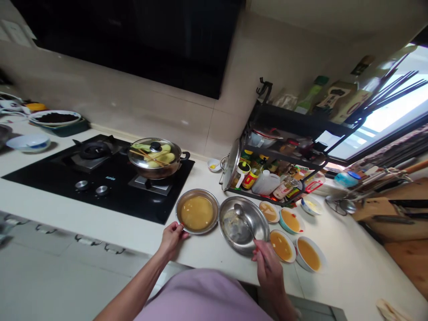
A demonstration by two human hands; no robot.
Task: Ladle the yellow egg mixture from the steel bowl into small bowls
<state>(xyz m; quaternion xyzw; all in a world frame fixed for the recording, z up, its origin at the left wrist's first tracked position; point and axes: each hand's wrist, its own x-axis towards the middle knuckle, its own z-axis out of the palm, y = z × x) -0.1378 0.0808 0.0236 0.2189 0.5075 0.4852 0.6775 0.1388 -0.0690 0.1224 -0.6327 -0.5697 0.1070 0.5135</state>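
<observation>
My left hand (pixel 173 238) pinches the near rim of a round metal bowl (pixel 180 222) of yellowish-brown liquid with pale bits. To its right stands a wider metal basin (pixel 227 238), nearly bare apart from a cloudy film at its bottom. My right hand (pixel 269 265) is closed around the handle of a metal spoon (pixel 246 222), whose bowl end rests inside the basin. Close by on the right, several small bowls hold orange-brown liquid, among them a white bowl (pixel 323 263) and a turquoise-rimmed bowl (pixel 282 223).
A lidded pot (pixel 150 171) with green contents sits on the black gas hob (pixel 117 203). A black rack (pixel 281 156) of bottles stands against the wall, with a round metal lid (pixel 232 164) leaning on it. Cutting boards and knives (pixel 397 209) are at the right.
</observation>
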